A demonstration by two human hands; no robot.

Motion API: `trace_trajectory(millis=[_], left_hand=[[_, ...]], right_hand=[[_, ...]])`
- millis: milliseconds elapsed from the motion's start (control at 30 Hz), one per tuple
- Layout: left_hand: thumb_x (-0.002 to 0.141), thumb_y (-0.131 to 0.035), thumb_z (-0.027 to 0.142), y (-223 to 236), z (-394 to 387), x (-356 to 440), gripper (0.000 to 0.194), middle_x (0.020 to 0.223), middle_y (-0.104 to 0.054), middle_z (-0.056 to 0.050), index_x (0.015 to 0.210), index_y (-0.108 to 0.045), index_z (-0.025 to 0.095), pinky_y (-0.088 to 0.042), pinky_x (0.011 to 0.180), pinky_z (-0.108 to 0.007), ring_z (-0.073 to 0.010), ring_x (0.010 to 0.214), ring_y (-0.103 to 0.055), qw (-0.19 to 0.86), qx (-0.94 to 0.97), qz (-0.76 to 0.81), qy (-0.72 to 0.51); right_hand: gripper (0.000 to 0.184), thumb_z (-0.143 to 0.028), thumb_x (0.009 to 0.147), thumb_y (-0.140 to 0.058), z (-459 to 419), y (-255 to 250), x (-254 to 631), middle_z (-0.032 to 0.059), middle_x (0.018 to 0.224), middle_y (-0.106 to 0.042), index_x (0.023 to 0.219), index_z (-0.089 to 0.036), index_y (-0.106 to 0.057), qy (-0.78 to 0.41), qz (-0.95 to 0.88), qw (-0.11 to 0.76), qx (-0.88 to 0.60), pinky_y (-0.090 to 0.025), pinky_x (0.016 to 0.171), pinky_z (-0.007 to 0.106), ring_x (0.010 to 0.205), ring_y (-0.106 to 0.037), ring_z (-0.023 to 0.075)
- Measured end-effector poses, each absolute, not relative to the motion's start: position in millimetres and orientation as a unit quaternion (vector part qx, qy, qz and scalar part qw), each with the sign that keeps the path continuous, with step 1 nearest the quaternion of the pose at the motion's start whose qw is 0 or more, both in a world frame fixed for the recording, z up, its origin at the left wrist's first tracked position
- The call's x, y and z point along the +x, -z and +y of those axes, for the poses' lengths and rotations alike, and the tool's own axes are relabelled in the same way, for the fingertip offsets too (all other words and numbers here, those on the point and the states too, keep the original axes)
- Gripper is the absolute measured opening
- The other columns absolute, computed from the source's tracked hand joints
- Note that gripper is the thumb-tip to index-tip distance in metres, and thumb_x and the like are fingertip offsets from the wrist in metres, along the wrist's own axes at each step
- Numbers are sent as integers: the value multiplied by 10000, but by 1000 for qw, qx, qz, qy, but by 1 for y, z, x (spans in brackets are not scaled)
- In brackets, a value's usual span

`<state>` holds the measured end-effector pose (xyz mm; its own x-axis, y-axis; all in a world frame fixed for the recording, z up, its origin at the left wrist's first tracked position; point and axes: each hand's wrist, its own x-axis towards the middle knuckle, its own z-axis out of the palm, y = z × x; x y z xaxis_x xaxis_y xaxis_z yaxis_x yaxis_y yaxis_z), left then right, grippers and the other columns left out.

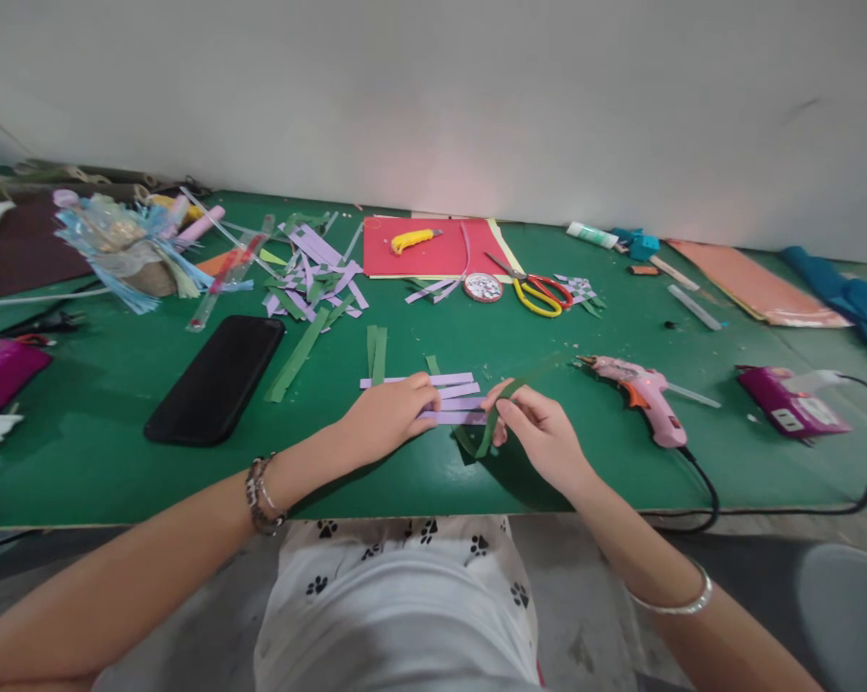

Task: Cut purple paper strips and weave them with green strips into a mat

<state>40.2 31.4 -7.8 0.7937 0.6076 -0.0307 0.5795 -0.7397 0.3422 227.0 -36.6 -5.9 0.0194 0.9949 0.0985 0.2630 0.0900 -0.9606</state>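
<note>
Several purple paper strips (457,391) lie side by side near the table's front edge. My left hand (390,415) is closed over their left part, its fingertips pressing them against the table and hiding some of them. Between the thumb and fingers of my right hand (541,432), a green paper strip (486,440) is pinched, bent into a loop at the strips' right ends. Two upright green strips (377,354) stick out beyond the purple ones, above my left hand. A short green end (432,364) also shows past the top strip.
A black phone (215,381) lies left of my hands. To the right are a pink glue gun (639,389) with a cord and a purple box (792,402). Scissors (538,291), a yellow cutter (413,240) on red paper (440,261) and a heap of paper strips (318,267) lie farther back.
</note>
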Motion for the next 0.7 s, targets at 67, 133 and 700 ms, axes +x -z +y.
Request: trace_trajectory(millis=[67,133,700], left_hand=[[823,-509,244,8,32,40,76,851,-532,-2,843,-546,179,-378,583,-225,-145,751,-549,186,928,319,-46],[815,-522,237,9,33,39,64,827,-531,5,814,-545,177,-370,583,-216,-134,732,-539,209,924,315,-58],[809,-468,277,16,48,34,189,657,-547,21,704,-586,172,-359,584,-200,-106,612,-508,325,889,279,-163]], right_hand=[[395,-543,727,-524,-36,4,227,-43,470,-482,558,-193,-460,-404,-569,465,-545,-424,432,226,399,-501,84],[398,-546,714,-539,-35,2,227,-42,460,-497,555,-191,-453,-416,-558,468,-544,-421,412,217,382,-501,81],[208,-329,688,-649,-36,-9,231,6,725,-654,781,-169,-554,-564,-530,429,-467,-514,582,213,644,-650,108]])
